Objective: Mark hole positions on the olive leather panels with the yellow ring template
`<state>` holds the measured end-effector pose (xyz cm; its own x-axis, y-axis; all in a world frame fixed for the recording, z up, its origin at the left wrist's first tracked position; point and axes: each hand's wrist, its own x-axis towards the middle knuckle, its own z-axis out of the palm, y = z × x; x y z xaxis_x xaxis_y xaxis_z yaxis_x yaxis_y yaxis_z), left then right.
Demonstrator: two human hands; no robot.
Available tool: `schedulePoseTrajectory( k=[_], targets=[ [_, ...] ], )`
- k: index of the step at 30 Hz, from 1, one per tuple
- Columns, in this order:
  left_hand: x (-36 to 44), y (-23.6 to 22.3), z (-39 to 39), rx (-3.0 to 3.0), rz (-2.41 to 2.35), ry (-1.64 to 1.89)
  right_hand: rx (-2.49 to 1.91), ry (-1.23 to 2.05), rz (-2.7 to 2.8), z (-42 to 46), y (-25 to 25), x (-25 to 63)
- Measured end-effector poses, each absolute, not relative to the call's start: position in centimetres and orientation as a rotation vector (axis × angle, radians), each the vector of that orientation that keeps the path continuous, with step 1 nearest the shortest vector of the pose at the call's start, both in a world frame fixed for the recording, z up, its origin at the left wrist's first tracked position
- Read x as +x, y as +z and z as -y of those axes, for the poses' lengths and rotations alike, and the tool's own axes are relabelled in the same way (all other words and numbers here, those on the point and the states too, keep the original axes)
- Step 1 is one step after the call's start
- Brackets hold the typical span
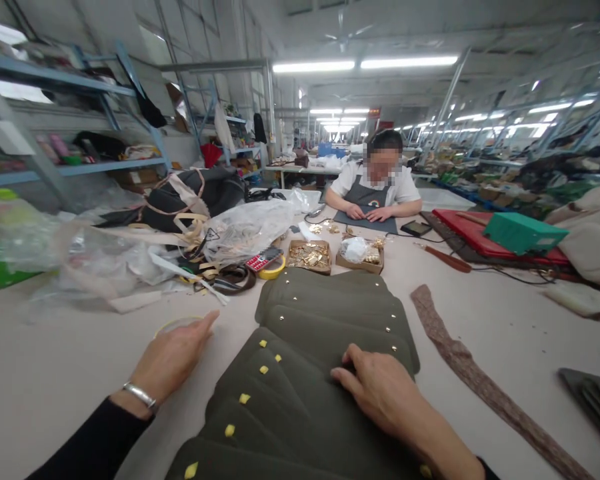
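Observation:
Dark green padded fabric panels (300, 393) lie overlapped on the table before me. Small yellow tape squares (245, 399) run along the left side of the nearer panel. Metal studs (281, 318) show on the farther panel. My left hand (173, 353), with a silver bangle on the wrist, is left of the panels over a round, yellow-edged object (167, 327), mostly hidden beneath it. Its fingers are stretched out. On the right part of the panels rests my right hand (380, 383), with thumb and forefinger apart and nothing visible between them; the other fingers are partly hidden.
Two boxes of gold metal parts (310, 257) stand behind the panels, near a yellow tape roll (274, 268). Plastic bags (250, 227) and straps fill the left. A brown strip (460, 360) and stacked dark pieces (593, 403) lie right. A co-worker (375, 180) sits opposite.

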<state>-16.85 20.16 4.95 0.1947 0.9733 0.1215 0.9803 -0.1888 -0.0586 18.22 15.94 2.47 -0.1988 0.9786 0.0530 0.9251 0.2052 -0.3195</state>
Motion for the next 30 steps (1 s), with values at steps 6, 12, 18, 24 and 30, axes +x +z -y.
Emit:
schedulePoseTrajectory(
  k=[6,12,18,24,30],
  targets=[
    [-15.4,1.8,-16.9,-2.421,1.855,-0.505,-1.792,0.509,2.187,-16.2,2.1,18.3],
    [-12.5,1.4,-16.9,-2.648,2.180,-0.839,-1.655,0.795,2.182,-16.5,2.1,19.2],
    [-12.8,1.6,-16.3,-2.679,2.366,-1.159,-1.701,0.779,2.154,-16.5,1.0,19.4],
    [-14.4,2.2,-14.6,-2.948,2.294,-1.253,-1.769,0.867,2.173,-16.2,2.3,18.9],
    [-15.7,4.1,-13.7,-3.297,1.959,-1.047,-1.786,0.938,2.203,-16.5,2.6,19.0]
  ],
)
